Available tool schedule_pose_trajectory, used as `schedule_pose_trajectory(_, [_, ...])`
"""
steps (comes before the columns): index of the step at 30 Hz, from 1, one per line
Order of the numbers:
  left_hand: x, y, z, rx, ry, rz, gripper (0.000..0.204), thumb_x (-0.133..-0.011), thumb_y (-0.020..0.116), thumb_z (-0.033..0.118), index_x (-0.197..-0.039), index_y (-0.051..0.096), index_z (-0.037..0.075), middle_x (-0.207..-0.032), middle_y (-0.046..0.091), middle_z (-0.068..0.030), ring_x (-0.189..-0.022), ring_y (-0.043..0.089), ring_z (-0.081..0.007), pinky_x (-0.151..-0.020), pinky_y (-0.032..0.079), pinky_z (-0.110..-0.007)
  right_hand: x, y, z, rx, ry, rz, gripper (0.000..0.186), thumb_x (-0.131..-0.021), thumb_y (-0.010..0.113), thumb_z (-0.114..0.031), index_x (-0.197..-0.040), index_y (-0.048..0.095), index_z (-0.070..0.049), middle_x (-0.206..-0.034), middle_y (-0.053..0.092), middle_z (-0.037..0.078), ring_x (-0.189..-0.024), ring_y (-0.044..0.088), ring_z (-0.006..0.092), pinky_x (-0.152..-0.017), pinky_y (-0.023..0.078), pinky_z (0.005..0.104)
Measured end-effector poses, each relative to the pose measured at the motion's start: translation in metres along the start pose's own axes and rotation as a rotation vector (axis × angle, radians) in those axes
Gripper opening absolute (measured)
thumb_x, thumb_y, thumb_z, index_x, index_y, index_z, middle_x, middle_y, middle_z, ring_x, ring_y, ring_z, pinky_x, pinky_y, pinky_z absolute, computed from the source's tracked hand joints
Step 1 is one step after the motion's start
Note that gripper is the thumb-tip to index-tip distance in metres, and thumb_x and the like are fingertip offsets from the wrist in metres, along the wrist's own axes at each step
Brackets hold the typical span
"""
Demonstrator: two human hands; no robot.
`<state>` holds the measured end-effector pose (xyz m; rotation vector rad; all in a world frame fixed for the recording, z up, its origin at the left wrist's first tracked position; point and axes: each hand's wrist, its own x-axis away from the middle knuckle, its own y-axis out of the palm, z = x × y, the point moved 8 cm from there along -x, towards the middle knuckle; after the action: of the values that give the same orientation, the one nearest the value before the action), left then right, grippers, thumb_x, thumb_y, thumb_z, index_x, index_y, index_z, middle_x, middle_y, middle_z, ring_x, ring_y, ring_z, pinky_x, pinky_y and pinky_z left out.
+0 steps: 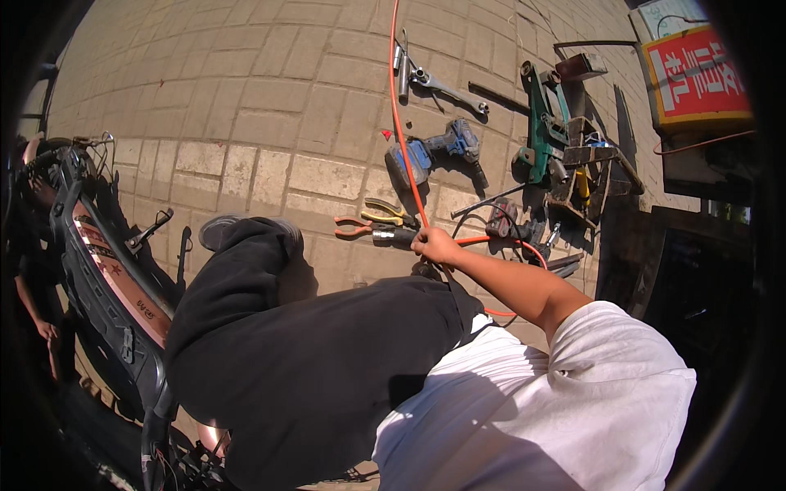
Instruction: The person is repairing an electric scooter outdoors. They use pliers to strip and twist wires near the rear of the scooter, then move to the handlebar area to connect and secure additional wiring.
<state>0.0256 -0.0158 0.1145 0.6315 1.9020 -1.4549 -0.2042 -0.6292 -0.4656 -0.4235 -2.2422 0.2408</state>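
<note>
My right hand (435,246) is closed beside my hip, its fingers bent round the orange hose (399,106). From the top edge the hose runs down to my fingers, then bends off behind the wrist. Just left of my fingertips is a tool with a silver and black body (391,236). Next to it lie red-handled pliers (354,227) and yellow-and-black pliers (386,211). A blue cordless impact driver (430,155) rests on the paving farther up. My left hand is out of view.
A ratchet wrench (450,88) and sockets lie near the top. Right of them stands a green jack (544,123), beside a metal frame (589,176). A red-and-yellow sign (696,78) is at far right. Along the left stands a scooter (115,270); another person's hand (47,330) is beyond it.
</note>
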Motion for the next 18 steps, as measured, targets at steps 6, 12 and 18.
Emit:
schedule_pose_trajectory(6, [0.013,0.045,-0.059,0.277,-0.245,-0.197,0.023,-0.096,0.062,0.015,-0.109,0.067,-0.003,-0.104,0.066,-0.0114,-0.094,0.063,-0.0233,-0.086,0.049,-0.033,-0.090,0.060,0.014,-0.658,0.850,0.046,0.023,-0.096,0.057,-0.024,-0.094,0.063,-0.002,-0.068,0.062,0.009,-0.046,0.059,0.0192,-0.038,0.053,0.0280])
schedule_pose_trajectory(12, [0.014,0.067,-0.055,0.887,-0.684,0.011,0.022,-0.095,0.065,0.009,-0.112,0.067,-0.002,-0.087,0.066,-0.0023,-0.068,0.056,-0.0069,-0.062,0.047,-0.021,-0.173,0.079,0.124,-0.813,0.716,-0.166,0.035,-0.095,0.055,-0.033,-0.108,0.060,-0.001,-0.077,0.061,0.010,-0.056,0.058,0.0200,-0.044,0.048,0.0296])
schedule_pose_trajectory(18, [0.065,0.077,-0.089,1.169,-0.868,0.228,0.019,-0.094,0.064,0.003,-0.111,0.064,-0.003,-0.097,0.068,-0.0063,-0.085,0.066,-0.0132,-0.075,0.054,-0.024,-0.130,0.048,0.010,0.713,-0.491,-0.131,0.027,-0.090,0.048,-0.018,-0.104,0.057,0.003,-0.077,0.062,0.015,-0.058,0.057,0.0254,-0.053,0.044,0.0333])
